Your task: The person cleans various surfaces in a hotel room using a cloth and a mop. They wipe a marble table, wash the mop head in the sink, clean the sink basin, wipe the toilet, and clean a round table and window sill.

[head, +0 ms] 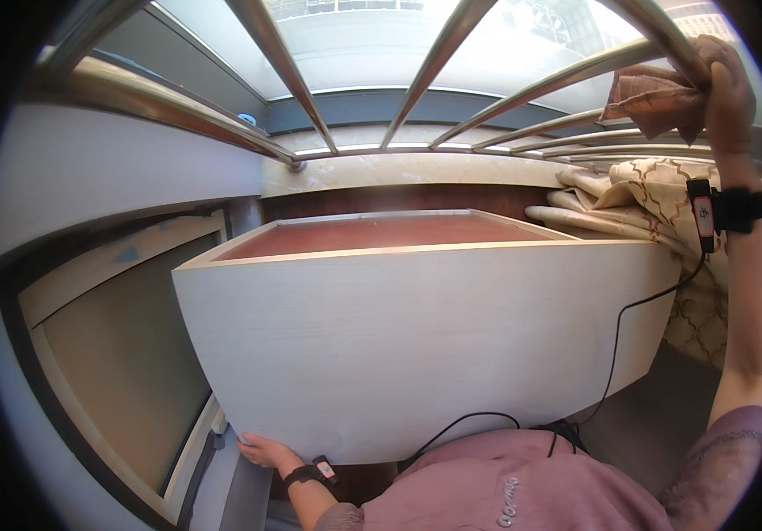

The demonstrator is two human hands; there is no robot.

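My right hand (731,106) is raised at the upper right and presses a brownish-pink cloth (653,99) around a metal window bar (659,33). The cloth is folded and hangs down on the near side of the bar. At the lower left, my left hand (265,450) grips the bottom corner of a white wooden cabinet (407,345), its fingers curled on the edge. The cabinet stands right in front of my body, and its recessed reddish top (381,233) faces up. Part of my left fingers is hidden by the angle.
More metal bars (414,73) cross before the window glass (367,50), above a marble sill (420,169). Patterned curtains (653,189) are bunched at the right. A framed panel (122,345) stands at the left. Black cables (619,332) run from my wrist across the cabinet.
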